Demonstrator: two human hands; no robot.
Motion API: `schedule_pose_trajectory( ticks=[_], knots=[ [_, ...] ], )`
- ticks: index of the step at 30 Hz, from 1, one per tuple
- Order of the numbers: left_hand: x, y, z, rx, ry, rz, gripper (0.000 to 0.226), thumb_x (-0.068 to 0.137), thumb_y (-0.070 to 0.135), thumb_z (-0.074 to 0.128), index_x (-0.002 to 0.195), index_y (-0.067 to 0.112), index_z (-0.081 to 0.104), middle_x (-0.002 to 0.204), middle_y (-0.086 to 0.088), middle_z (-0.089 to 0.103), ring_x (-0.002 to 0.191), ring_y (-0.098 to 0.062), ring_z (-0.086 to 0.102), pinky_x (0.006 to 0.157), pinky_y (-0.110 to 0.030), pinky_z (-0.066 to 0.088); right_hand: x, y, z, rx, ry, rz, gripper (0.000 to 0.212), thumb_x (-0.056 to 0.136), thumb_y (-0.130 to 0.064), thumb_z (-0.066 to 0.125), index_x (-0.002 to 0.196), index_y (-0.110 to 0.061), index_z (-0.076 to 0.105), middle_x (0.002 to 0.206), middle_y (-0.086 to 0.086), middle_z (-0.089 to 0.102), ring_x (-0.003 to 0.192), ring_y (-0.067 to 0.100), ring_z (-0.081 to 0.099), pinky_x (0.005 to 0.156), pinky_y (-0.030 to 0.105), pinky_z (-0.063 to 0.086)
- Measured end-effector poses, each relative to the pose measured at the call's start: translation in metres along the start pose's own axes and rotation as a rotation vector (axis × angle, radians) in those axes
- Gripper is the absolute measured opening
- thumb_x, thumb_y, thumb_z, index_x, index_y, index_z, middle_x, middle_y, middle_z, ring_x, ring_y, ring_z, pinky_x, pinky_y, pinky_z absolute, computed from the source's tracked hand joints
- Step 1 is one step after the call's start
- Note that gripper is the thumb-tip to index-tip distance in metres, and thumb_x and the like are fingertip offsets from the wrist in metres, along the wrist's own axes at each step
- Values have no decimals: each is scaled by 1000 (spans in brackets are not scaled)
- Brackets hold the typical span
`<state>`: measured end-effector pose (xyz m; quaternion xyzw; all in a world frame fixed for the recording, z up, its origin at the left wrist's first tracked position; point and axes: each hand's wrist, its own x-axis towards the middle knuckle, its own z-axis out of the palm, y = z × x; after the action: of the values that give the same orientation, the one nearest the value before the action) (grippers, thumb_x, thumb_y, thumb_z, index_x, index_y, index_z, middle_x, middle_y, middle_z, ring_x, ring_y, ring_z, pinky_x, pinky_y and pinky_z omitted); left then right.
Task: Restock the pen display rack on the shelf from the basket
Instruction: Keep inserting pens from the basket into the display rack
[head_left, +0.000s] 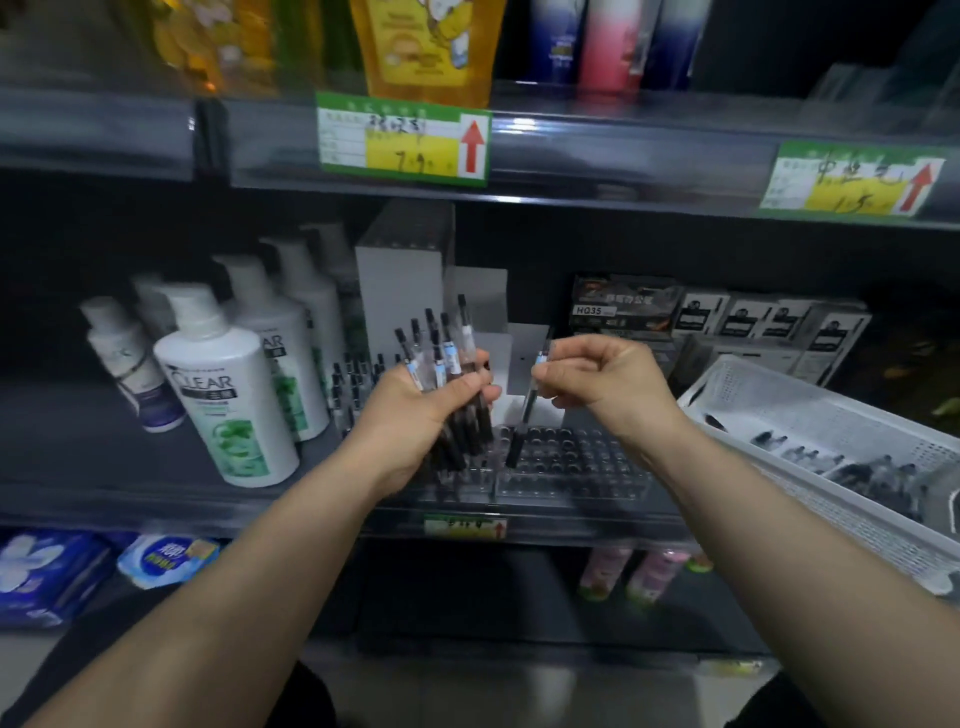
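Bundle of black pens (475, 423) gripped in left hand (421, 415), fingers curled round the barrels, caps fanning upward, just above the clear pen display rack (571, 462) on the shelf (260, 499). Single pen (529, 402) pinched at its top by right hand (608, 387), hanging tip-down, lower end at the rack's holes; seated or not, cannot tell. More pens (857, 467) lying in the tilted white basket (831, 415) at right. CLEAR shampoo bottle (228, 395) standing left of the rack.

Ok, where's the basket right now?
In the head view, the white basket sits at the far right, just right of the clear pen rack and the right hand.
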<state>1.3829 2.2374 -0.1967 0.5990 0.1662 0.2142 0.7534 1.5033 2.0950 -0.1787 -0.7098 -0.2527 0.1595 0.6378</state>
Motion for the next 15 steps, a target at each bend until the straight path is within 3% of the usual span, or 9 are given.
schedule_pose_trajectory(
  ticks=[5, 10, 15],
  knots=[
    [-8, 8, -44, 6, 163, 68, 18, 89, -2, 62, 94, 14, 69, 86, -3, 76, 87, -19, 73, 90, -32, 54, -3, -2, 34, -57, 54, 1, 18, 76, -3, 77, 76, -10, 61, 47, -6, 57, 70, 23, 65, 69, 33, 56],
    [-14, 11, -72, -6, 262, 90, 20, 90, -3, 60, 93, 16, 68, 88, -1, 76, 89, -18, 72, 81, -24, 57, 1, 7, 64, -139, 96, -5, 18, 76, -7, 79, 72, -13, 63, 69, 8, 67, 67, 23, 66, 70, 35, 59],
    [-16, 9, -86, -13, 301, 95, 19, 92, -1, 58, 95, 16, 68, 94, -6, 75, 93, -21, 71, 78, -28, 55, 6, 22, 84, -196, 96, -7, 16, 77, -8, 78, 72, -13, 64, 68, 6, 64, 67, 21, 63, 72, 34, 58]
  ],
)
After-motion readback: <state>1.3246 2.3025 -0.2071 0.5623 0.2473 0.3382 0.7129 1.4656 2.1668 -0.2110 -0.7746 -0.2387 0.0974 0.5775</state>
